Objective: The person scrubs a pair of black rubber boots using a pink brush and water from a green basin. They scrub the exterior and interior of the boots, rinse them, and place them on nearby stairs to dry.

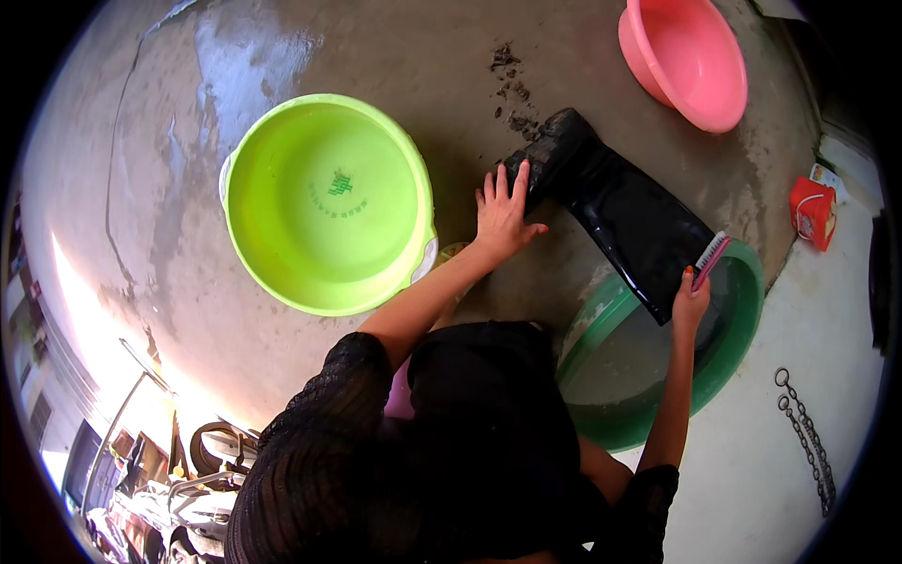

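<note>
A tall black rubber boot (634, 204) lies on its side, its shaft resting over the rim of a green basin (750, 282) that holds cloudy water. My left hand (504, 215), fingers spread, is at the boot's muddy sole; whether it touches cannot be told. In my right hand (689, 307) is a pink scrubbing brush (710, 261) with pale bristles, held beside the open end of the shaft. Clumps of dark mud (520, 92) lie on the wet floor beyond the sole. Left of my left hand stands a light green basin (331, 204) with printed marks on its bottom.
A pink basin (694, 63) stands tilted at the upper right. On the right are a red container (814, 211) with a white handle and metal chains (807, 437) against a white surface. Assorted items and a metal frame are at the lower left.
</note>
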A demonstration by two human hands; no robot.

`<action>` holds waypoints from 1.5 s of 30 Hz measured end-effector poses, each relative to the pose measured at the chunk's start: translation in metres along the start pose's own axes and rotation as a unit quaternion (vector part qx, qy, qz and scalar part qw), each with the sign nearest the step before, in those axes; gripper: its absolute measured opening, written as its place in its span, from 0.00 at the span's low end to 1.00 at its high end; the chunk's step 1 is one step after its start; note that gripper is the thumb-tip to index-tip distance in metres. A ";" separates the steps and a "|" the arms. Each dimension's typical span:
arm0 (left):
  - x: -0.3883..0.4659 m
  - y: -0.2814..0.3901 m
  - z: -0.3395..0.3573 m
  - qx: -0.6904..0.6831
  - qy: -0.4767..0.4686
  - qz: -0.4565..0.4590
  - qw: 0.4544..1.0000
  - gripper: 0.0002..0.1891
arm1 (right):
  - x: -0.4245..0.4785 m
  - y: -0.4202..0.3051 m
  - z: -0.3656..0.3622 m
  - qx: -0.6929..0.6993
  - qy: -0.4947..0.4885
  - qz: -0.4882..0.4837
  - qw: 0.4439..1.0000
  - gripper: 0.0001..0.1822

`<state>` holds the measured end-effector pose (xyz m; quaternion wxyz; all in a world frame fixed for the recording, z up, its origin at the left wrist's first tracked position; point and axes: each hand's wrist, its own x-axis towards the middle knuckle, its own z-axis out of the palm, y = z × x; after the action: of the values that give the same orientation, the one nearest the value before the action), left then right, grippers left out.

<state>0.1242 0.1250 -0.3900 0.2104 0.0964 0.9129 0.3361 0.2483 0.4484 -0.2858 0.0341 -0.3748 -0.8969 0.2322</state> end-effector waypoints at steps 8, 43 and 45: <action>0.034 -0.018 -0.009 -0.130 0.029 -0.098 0.986 0.37 | 0.015 -0.106 -0.047 0.026 0.028 -0.055 0.998 0.21; 0.131 -0.045 0.066 -0.461 -0.016 -0.421 0.781 0.18 | 0.132 -0.353 0.039 0.015 -0.113 -0.305 0.945 0.12; 0.118 -0.036 0.035 -0.448 -0.041 -0.352 0.821 0.20 | 0.115 -0.357 0.023 0.015 -0.104 -0.295 0.950 0.12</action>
<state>0.0330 0.1556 -0.4748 0.3721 -0.3230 0.6239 0.6066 -0.0739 0.3008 -0.1613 0.0133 -0.0663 -0.9625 0.2628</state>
